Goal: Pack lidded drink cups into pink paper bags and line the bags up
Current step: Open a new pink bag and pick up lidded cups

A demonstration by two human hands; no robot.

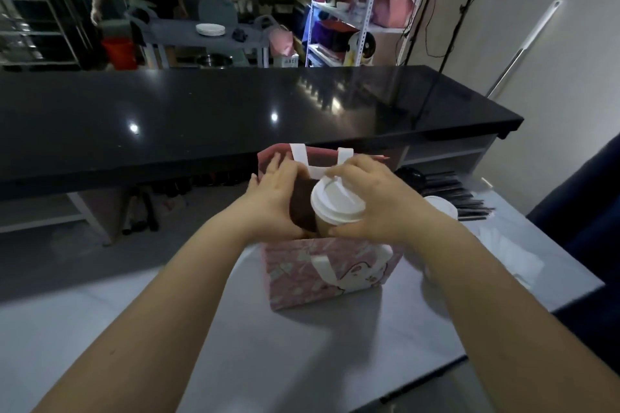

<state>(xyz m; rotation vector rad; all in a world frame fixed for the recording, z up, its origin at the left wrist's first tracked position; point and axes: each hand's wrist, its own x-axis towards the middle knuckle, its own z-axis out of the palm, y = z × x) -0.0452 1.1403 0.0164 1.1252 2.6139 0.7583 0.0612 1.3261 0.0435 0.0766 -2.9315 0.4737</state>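
The right hand is curled over the lidded cup, fingers on the lid's far edge and thumb on the cup's body, with the cup's bottom already inside the mouth of the pink paper bag and its lid above the rim. The left hand lies with fairly straight fingers against the bag's left side, apparently spreading the mouth. From where I stand this cup is about halfway in and needs seating. The bag stands on the white table, toward its far edge. Just right of it, partly hidden behind the right wrist, another white lid suggests a cup waiting to be packed. I see no other bags on the table, so the row looks not yet started.
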